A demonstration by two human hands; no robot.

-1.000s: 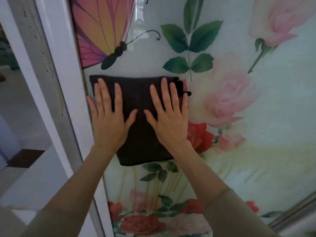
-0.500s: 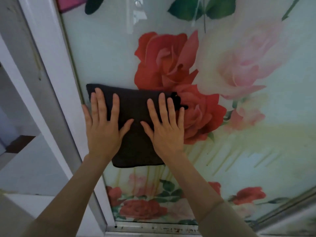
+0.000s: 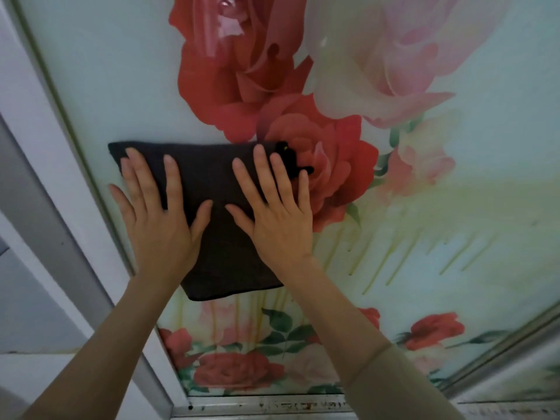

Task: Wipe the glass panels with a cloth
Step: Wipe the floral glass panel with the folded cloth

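Cloth is pinned flat on the glass panel under both palms, fingers splayed, nothing gripped. Left hand covers the cloth's left half, with its outer fingers spilling off the cloth edge onto bare glass next to the white frame. Right hand sits on the right half; its little finger reaches past the cloth onto the printed red rose. Hands are side by side, thumbs close but not touching.

Change over the last second: hands and cloth have come down the panel together. The butterfly and leaf cluster that were above the fingers are out of view, the red rose that sat below the right wrist is now above and beside the right hand, and the bottom rail now shows below the forearms. Hand placement on the cloth is unchanged, so it's a straight downward stroke.

Read: this left column is wiped most of the way down. What's left is the strip between the cloth's lower edge and the rail, then likely the glass to the right of the right hand. Rail looks grimy; I'd stop short of it to avoid dragging dirt back up.
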